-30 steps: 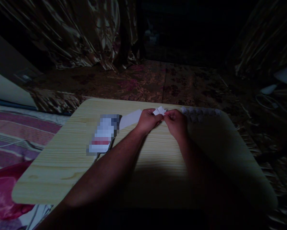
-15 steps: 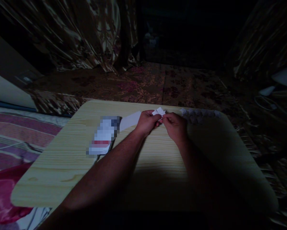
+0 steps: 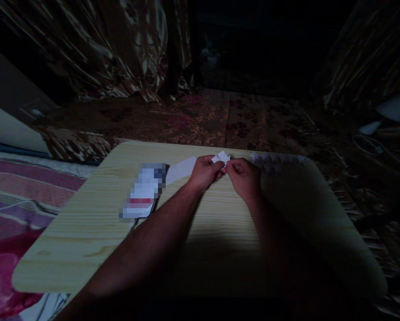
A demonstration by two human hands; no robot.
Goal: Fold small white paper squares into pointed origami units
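Over the far half of the wooden table, my left hand (image 3: 204, 173) is closed on a small folded white paper (image 3: 222, 156), thumb lying across its near side. The paper has pointed, star-like corners. My right hand (image 3: 245, 176) pinches its right edge between thumb and fingertips. Part of the paper is hidden under the fingers. Left of my left hand lies a flat white sheet of paper (image 3: 181, 170). To the right of my right hand, several small folded paper pieces (image 3: 273, 159) sit in rows in dim light.
A blurred-out phone-like device (image 3: 144, 191) lies on the left of the table (image 3: 86, 214), with a cord beside it. A striped bed cover (image 3: 29, 187) is at the left, patterned curtains (image 3: 146, 49) behind. At far right stands a pale lamp-like object (image 3: 397, 107) with a cable.
Both hands keep their hold on the folded paper in nearly the same place. The view has shifted very slightly; the finger movement is too small to make out.
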